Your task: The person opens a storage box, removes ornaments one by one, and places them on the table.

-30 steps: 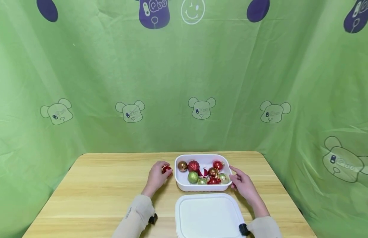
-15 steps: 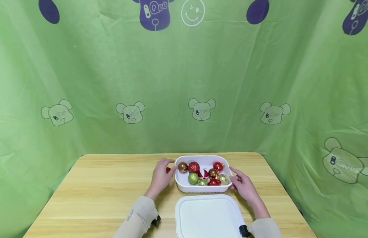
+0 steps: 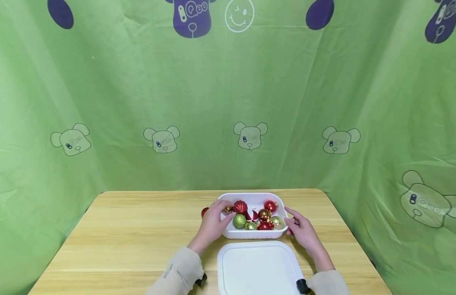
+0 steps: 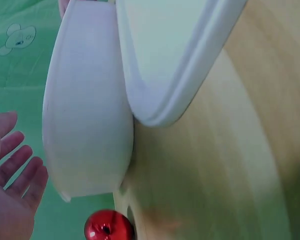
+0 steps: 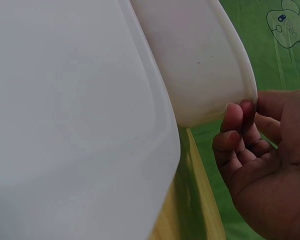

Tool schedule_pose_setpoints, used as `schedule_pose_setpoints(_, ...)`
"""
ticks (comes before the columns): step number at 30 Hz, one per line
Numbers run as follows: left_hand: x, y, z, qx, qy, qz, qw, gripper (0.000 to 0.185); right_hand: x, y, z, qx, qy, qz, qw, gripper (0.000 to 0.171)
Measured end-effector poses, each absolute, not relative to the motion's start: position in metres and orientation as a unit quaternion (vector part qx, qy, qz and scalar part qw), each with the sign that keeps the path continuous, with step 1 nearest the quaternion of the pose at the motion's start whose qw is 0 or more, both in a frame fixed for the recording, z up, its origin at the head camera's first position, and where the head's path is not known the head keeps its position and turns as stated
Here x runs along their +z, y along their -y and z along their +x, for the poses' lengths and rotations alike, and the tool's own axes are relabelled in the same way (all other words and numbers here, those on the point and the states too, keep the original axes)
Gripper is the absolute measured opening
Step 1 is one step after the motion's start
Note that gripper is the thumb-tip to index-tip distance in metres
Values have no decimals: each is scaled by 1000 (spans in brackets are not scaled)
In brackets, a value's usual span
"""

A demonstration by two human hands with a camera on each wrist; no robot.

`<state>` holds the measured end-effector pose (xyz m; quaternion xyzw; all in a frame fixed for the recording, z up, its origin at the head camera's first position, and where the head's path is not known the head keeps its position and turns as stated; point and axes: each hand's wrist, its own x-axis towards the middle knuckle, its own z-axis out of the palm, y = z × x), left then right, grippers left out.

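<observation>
A white plastic box [image 3: 246, 234] holds several Christmas baubles, among them a textured red one [image 3: 240, 207], a glittery green one [image 3: 239, 221] and a bronze one [image 3: 264, 214]. My left hand [image 3: 213, 222] reaches over the box's left end, fingers apart and grasping nothing in the left wrist view. Just beyond its fingertips in the head view, a gold-brown bauble [image 3: 227, 209] is partly hidden. Outside the box, left of it, a shiny red bauble [image 4: 108, 226] lies on the table, mostly covered by the left hand in the head view. My right hand [image 5: 262, 155] pinches the box's right rim.
A white lid [image 3: 259, 266] lies on the wooden table [image 3: 132, 233], on the near side of the box. Green printed cloth [image 3: 213, 164] hangs behind the table and along both sides.
My left hand has let go of the red bauble, leaving it beside the box, and moved right over the box's left end. The right hand keeps its hold on the rim.
</observation>
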<state>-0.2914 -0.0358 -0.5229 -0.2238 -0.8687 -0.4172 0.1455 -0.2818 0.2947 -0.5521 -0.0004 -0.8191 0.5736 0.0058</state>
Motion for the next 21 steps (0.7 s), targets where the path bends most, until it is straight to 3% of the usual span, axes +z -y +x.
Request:
schedule_pose_setpoints(12,-531,25,-283,-397,880,-240,101,34,-551,-295,-280,573,820,-7,3,53)
schedule_pose_setpoints(21,-532,20,-281,-353,893,-259,102,36,-549,-295,-280,571,821,-4,1,54)
